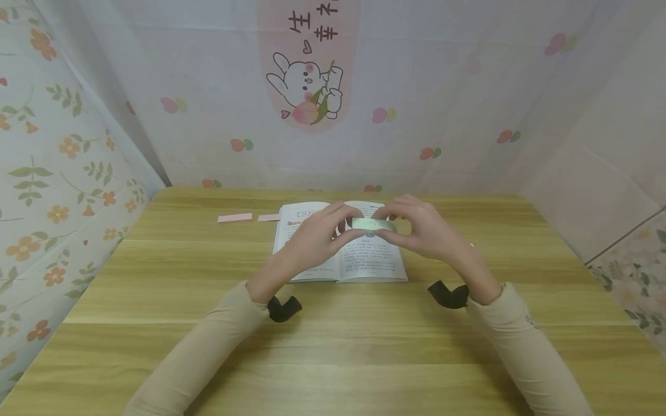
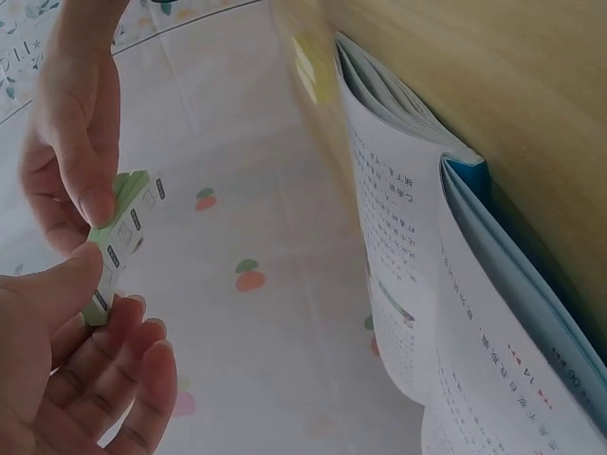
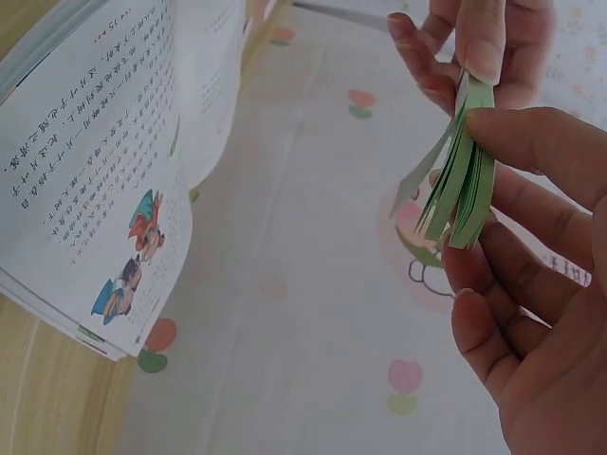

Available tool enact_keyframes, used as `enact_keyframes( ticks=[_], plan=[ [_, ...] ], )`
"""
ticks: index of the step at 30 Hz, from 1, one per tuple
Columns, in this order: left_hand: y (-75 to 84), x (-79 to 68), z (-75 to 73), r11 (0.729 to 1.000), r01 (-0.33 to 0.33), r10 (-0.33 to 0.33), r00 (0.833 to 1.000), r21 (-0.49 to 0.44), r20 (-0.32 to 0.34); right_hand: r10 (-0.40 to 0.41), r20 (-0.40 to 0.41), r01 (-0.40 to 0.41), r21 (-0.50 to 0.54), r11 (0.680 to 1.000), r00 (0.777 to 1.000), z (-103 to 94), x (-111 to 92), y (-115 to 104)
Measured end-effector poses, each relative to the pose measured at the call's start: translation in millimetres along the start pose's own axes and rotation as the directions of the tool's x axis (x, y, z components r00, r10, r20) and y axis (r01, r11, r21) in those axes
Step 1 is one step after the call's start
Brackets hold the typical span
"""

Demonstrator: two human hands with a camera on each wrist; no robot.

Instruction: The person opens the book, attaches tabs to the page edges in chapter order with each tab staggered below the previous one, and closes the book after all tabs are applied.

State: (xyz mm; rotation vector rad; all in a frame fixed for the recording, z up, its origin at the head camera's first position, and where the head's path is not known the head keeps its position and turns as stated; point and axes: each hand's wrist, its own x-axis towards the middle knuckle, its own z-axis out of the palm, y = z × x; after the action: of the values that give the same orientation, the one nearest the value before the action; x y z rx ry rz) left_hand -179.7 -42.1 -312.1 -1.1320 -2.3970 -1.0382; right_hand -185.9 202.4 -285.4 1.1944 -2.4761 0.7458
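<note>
Above an open book [image 1: 372, 263], both hands hold a narrow pad of green sticky notes [image 1: 370, 223]. My left hand [image 1: 322, 231] pinches one end between thumb and fingers. At the other end, the right hand [image 1: 424, 228] grips the pad with its thumb and fingers. The right wrist view shows the green sheets [image 3: 465, 180] fanned apart at their free ends. In the left wrist view, a white printed face of the pad [image 2: 128, 232] is visible. The book's pages carry printed text and small coloured pictures.
Two pale pink paper strips [image 1: 235, 218] lie left of the book, the nearer one reaching its edge. A yellow item [image 2: 313, 71], blurred, lies on the wooden table [image 1: 343, 346] beyond the book. Patterned curtains [image 1: 442, 86] surround the table. Black pieces [image 1: 448, 294] hang at both wrists.
</note>
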Motion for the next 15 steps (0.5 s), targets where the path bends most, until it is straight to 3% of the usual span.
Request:
enact_keyframes(
  ticks=[15],
  plan=[
    [-2.2,-0.2,0.8,1.0,-0.03,0.03,0.998,-0.006,-0.053,0.013,-0.019,-0.013,0.004,1.0,1.0,-2.3,-2.5,-1.5]
  ],
)
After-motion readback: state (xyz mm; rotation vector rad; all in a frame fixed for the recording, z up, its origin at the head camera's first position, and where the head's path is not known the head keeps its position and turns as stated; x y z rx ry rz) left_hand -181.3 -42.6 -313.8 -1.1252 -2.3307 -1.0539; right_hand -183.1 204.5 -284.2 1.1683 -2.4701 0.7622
